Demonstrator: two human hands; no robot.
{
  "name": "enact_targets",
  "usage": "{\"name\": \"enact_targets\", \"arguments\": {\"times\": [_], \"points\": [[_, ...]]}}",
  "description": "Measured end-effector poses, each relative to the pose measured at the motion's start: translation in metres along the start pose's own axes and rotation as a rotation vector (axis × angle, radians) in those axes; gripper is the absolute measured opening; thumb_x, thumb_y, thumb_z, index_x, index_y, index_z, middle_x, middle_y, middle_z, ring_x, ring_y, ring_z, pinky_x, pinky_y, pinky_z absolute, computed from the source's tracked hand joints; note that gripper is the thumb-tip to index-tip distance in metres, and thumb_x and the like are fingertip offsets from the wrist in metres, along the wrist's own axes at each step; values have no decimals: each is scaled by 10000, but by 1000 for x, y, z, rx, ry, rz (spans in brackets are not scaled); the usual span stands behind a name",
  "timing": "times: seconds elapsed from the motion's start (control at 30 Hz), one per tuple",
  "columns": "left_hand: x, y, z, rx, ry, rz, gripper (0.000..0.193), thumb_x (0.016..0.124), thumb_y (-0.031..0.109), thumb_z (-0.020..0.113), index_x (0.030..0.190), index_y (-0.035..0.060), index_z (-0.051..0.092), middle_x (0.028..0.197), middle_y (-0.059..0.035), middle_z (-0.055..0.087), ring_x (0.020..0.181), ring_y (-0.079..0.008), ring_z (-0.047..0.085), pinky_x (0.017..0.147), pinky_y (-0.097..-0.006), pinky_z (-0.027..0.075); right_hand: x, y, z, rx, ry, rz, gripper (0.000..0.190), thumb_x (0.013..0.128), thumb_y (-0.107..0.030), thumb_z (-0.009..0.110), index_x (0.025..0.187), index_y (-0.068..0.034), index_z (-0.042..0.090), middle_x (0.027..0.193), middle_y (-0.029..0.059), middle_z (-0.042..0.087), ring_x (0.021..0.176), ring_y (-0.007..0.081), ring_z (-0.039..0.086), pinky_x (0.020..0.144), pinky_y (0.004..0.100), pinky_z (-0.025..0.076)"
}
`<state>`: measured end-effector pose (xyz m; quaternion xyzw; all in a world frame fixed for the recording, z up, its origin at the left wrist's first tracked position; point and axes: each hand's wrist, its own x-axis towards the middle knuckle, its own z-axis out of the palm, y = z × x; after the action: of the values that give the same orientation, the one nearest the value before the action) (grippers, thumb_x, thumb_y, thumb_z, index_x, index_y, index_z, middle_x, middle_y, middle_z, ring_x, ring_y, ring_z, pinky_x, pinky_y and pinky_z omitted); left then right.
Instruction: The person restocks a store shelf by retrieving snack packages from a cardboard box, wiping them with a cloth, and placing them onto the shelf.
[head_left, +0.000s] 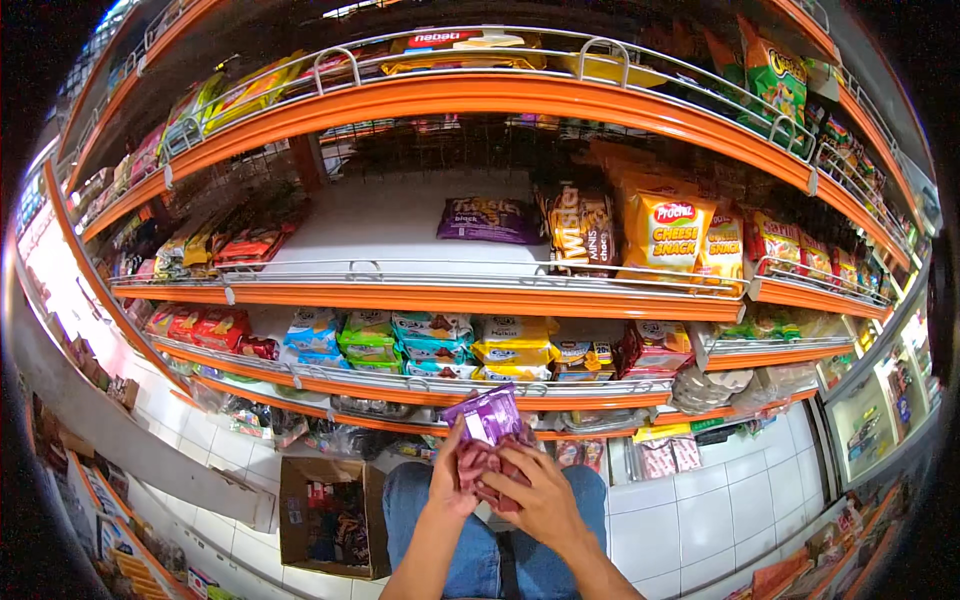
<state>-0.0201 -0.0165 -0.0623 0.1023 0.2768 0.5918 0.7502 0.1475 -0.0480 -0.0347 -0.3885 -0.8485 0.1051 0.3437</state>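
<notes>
Above my lap, my left hand grips a purple snack packet by its side. My right hand clasps a crumpled dark red cloth against the packet's lower part, which is hidden. On the middle shelf ahead, a purple Twister packet lies flat. Beside it stand a brown and yellow Twister Minis packet and orange Prochiz cheese snack bags.
A cardboard box with packets inside sits on the tiled floor by my left knee. Wire rails front the orange-edged shelves. Below are rows of biscuit packs. More shelving continues at the right.
</notes>
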Motion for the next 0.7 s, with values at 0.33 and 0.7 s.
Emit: {"name": "enact_targets", "arguments": {"times": [0.33,0.7], "points": [[16,-2,2,194,138,218,505,1046,447,474,1345,40,491,1253,-90,636,1092,-222,657,953,-393,529,3,26,-47,407,351,463,349,843,-168,721,1169,-62,657,1198,181,646,1082,365,622,906,408,508],[24,9,-14,-36,100,18,481,1031,498,472,1243,79,576,1189,-86,654,1004,-240,668,920,-398,533,10,-1,24,-109,226,6,366,783,-309,776,1116,-167,720,1288,109,591,1163,381,547,962,467,465]]}}
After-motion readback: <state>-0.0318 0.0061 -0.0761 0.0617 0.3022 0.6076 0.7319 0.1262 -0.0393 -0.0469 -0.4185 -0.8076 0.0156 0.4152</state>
